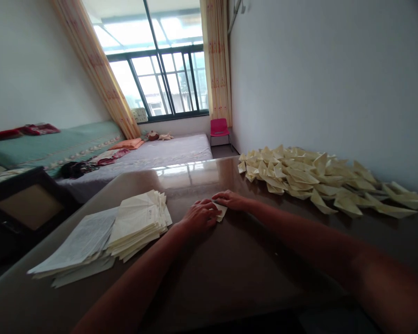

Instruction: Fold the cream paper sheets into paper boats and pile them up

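Observation:
A small folded piece of cream paper (pixel 222 213) lies on the table in front of me, partly covered by my fingers. My left hand (pixel 201 214) is on its left side, with curled fingers pressed onto it. From the far right, my right hand (pixel 229 199) grips the paper's upper edge with its fingers together. The fingertips of both hands are close to each other, and the exact folds under them are hidden. Left of my left hand sits a stack of cream paper sheets (pixel 134 220), creased and uneven.
Greyish printed sheets (pixel 80 239) lie beside the cream stack on the glossy brown table (pixel 223 273). A big heap of folded paper boats (pixel 299 174) spreads along the wall at the right. Beyond stand a bed (pixel 181 147), a pink chair (pixel 219 127) and a dark cabinet (pixel 17 204).

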The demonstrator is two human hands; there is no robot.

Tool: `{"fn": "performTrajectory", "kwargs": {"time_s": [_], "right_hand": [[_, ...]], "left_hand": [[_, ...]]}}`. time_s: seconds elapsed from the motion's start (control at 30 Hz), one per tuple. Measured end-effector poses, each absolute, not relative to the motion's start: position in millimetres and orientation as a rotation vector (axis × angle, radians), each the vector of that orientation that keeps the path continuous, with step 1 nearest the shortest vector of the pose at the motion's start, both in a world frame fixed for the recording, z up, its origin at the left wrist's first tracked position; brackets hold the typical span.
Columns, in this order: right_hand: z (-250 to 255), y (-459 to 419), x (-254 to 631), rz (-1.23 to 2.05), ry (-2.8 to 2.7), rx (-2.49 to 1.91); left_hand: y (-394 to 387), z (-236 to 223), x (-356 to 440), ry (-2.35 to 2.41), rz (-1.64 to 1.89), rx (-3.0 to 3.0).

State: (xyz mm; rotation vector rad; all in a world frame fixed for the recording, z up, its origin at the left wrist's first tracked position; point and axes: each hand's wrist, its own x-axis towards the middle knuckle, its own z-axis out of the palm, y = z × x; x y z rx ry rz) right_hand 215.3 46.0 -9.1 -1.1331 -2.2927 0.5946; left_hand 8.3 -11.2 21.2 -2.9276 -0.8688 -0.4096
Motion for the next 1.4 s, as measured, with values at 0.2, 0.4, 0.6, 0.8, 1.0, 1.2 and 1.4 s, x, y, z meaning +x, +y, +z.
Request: {"fn": "performTrajectory", "kwargs": {"time_s": [0.2, 0.4, 0.6, 0.8, 1.0, 1.2, 1.4], "right_hand": [[-18.3, 35.6, 207.8, 0.478, -2.375, -1.083], [-19.0, 25.3, 212.6, 0.386, -2.441, -1.014], [-8.8, 16.6, 218.3, 0.327, -2.57, -1.103], [-9.9, 20.9, 217.6, 0.338, -2.563, -1.165], [0.3, 25.6, 221.6, 0.504, -2.445, -0.907], [10.9, 0.3, 214.3, 0.539, -2.707, -0.701], [2.0, 12.6, 223.5, 0.601, -2.661, -0.889]], "left_hand": [[-7.3, 26.4, 13.4, -0.829, -0.266, -2.946], [-12.5, 20.2, 2.2, -0.816, -0.35, -2.936], [-9.5, 2.1, -5.6, -0.888, -0.574, -2.94], [-12.8, 2.7, -5.7, -0.852, -0.594, -2.882], [-22.2, 11.4, -9.4, -0.765, -0.363, -2.753], [-27.9, 14.9, -13.5, -0.769, -0.343, -2.746], [-28.4, 18.2, -11.3, -0.886, -0.371, -2.825]]}}
